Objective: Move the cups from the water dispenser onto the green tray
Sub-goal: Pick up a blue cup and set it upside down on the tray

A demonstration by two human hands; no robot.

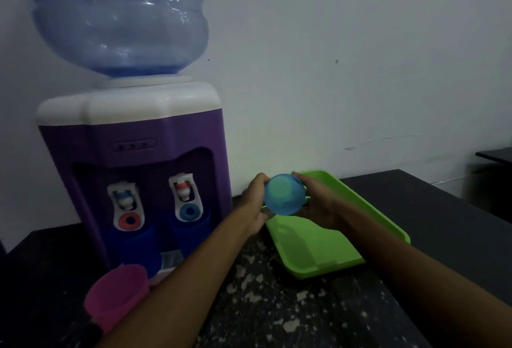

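Observation:
A light blue cup (284, 195) is held between both my hands above the far left end of the green tray (318, 248), its open mouth tipped toward me. My left hand (253, 203) grips its left side and my right hand (318, 203) its right side. The purple water dispenser (133, 170) stands at the left with two dark blue cups under its taps: one (141, 242) under the left tap, one (191, 231) under the right tap. A pink cup (117, 295) stands on the counter in front of the dispenser.
A large blue water bottle (116, 15) sits on top of the dispenser. The counter (277, 314) is dark speckled stone and ends at the right beyond the tray. A white wall is close behind. A dark table edge (496, 155) shows at the far right.

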